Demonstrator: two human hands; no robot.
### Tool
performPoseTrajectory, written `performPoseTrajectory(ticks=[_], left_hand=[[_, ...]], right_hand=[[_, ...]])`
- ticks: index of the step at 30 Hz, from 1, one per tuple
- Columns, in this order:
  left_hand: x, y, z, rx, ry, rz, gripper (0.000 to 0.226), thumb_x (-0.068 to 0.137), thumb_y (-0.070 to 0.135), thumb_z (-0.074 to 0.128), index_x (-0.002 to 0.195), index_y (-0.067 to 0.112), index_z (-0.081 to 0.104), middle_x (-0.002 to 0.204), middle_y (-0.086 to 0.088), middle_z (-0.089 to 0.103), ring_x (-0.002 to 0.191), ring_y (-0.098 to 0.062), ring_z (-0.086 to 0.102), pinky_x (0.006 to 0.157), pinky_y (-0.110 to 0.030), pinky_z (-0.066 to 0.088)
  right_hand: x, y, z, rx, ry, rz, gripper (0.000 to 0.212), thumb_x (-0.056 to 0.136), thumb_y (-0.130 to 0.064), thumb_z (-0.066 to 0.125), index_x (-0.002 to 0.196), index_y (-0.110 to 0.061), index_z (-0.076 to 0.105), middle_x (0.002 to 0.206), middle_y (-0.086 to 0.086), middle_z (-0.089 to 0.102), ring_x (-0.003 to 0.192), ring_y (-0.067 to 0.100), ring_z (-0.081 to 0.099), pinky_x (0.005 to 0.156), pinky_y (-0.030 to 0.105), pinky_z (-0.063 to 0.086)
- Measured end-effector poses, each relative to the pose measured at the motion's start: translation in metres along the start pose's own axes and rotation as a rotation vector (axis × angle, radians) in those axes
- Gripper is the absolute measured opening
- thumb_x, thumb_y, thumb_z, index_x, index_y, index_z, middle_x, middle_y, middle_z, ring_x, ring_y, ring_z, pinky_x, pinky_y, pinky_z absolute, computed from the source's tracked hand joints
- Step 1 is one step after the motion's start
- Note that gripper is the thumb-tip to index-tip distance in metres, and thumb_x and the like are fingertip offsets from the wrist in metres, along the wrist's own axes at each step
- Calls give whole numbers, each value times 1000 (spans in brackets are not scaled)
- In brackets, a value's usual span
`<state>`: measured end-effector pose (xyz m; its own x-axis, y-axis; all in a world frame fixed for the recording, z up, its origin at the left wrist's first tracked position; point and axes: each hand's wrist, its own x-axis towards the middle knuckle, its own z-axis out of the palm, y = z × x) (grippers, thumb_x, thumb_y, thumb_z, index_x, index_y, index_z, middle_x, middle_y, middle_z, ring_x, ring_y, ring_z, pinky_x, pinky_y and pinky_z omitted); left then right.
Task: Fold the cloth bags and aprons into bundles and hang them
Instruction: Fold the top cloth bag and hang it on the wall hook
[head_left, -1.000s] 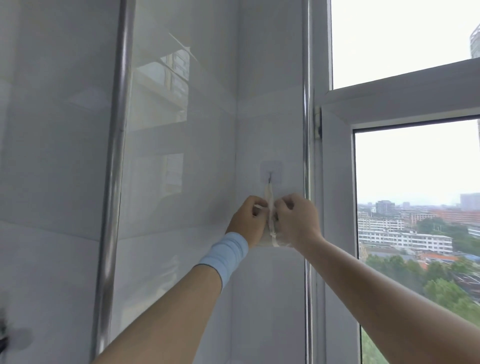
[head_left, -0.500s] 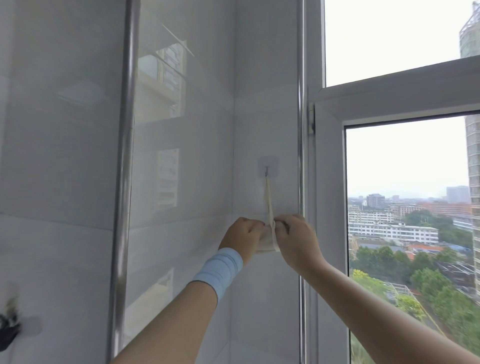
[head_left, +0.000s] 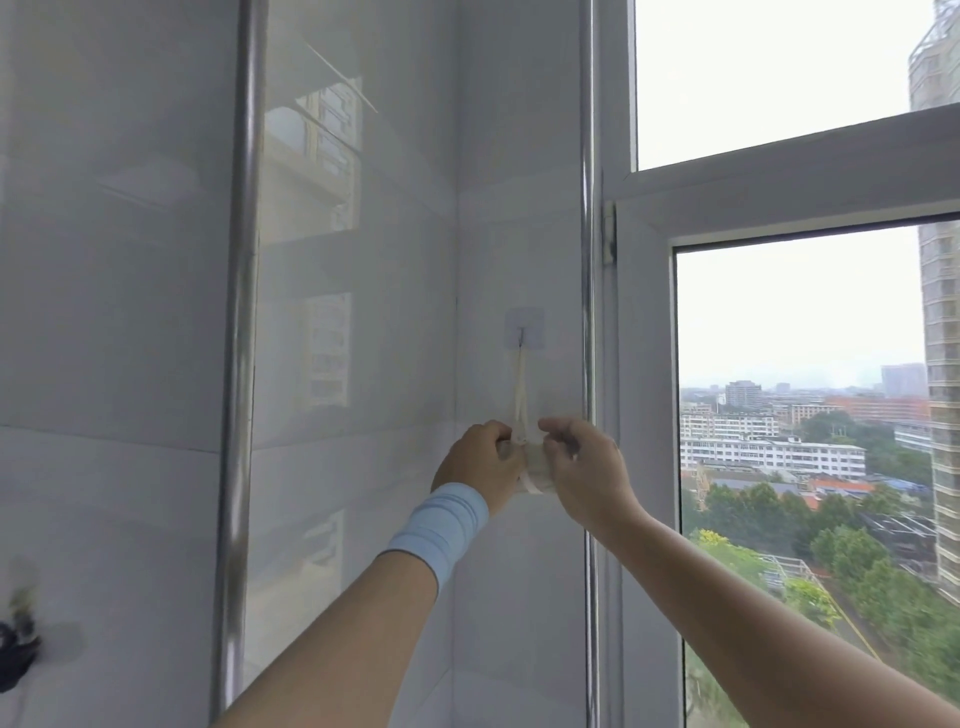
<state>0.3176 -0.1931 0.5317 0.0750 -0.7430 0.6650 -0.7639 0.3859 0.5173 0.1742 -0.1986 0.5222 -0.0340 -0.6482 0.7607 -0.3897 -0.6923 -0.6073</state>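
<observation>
Tiled wall, one hook, one strap hung on it, one bundle below (half hidden), left hand and right hand gripping it.

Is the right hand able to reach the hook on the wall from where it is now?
Probably yes. The hook sits just above the right hand, with only the strap between them; but the hand is busy holding the bundle.

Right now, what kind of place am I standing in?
Probably a tiled corner of a high-rise flat, perhaps a balcony or utility area: glossy white wall tiles, a stick-on hook holding the cloth bundle, and a window looking down over city rooftops and trees.
</observation>
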Motion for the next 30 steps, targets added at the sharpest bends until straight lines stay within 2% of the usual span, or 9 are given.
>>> performPoseTrajectory(ticks=[3, 5, 7, 11, 15, 18, 20, 25, 30], left_hand=[[-5, -12, 6, 7, -7, 62, 30, 85, 51, 42, 103, 30, 53, 107, 0, 61, 89, -17, 57, 80, -38, 53], [-6, -19, 8, 91, -52, 149, 32, 93, 45, 42, 112, 26, 59, 129, 0, 49, 110, -16, 47, 97, -35, 45], [-8, -23, 9, 149, -82, 187, 36, 99, 38, 39, 126, 22, 56, 135, 1, 39, 124, -18, 38, 105, -33, 37], [-13, -24, 11, 239, -244, 161, 51, 100, 42, 36, 148, 25, 33, 144, 0, 35, 133, -23, 34, 111, -38, 33], [-18, -20, 1, 287, -300, 126, 63, 100, 48, 36, 154, 24, 17, 156, 3, 23, 141, -20, 25, 114, -35, 27], [-27, -13, -11, 296, -216, 153, 60, 99, 44, 41, 152, 24, 22, 158, 5, 20, 143, -19, 21, 115, -37, 27], [-39, -9, -18, 276, -131, 187, 56, 98, 41, 45, 149, 25, 29, 158, 8, 21, 144, -17, 19, 114, -37, 27], [-90, -3, -19, 96, 29, 267, 35, 92, 33, 52, 127, 30, 53, 133, 9, 47, 122, -12, 41, 99, -30, 42], [-167, -9, 11, 27, -125, 153, 22, 91, 38, 51, 107, 29, 62, 107, 12, 58, 100, -13, 58, 85, -32, 49]], right_hand=[[-5, 6, 1, -152, -37, -80, 26, 97, -12, 48, 110, -17, 70, 106, -3, 61, 90, 9, 54, 73, 4, 35], [-6, 9, -2, -400, -16, -257, 25, 98, -15, 48, 108, -18, 71, 103, -2, 63, 94, 17, 55, 78, 18, 42], [-4, 17, -5, -734, 4, -451, 24, 93, -16, 52, 109, -19, 70, 102, -2, 65, 99, 24, 56, 84, 33, 43], [-9, 32, -9, -1041, -85, -533, 36, 77, -9, 55, 111, -16, 62, 107, 0, 57, 105, 27, 50, 89, 37, 37], [-10, 20, -10, -1071, -196, -474, 39, 82, -14, 48, 121, -17, 55, 117, 2, 51, 114, 28, 44, 94, 38, 36], [-14, 4, -16, -977, -247, -379, 51, 95, -29, 44, 144, -18, 35, 140, 5, 39, 130, 29, 34, 106, 42, 31], [-24, -8, -23, -858, -207, -331, 56, 97, -34, 44, 149, -20, 29, 147, 3, 35, 135, 27, 30, 110, 42, 29], [-71, -27, -35, -711, -135, -345, 39, 94, -29, 50, 133, -23, 51, 128, 0, 51, 118, 24, 48, 97, 37, 41], [-163, -11, -35, -604, -268, -131, 27, 97, -29, 46, 121, -27, 58, 121, -6, 60, 105, 22, 62, 84, 37, 49]])
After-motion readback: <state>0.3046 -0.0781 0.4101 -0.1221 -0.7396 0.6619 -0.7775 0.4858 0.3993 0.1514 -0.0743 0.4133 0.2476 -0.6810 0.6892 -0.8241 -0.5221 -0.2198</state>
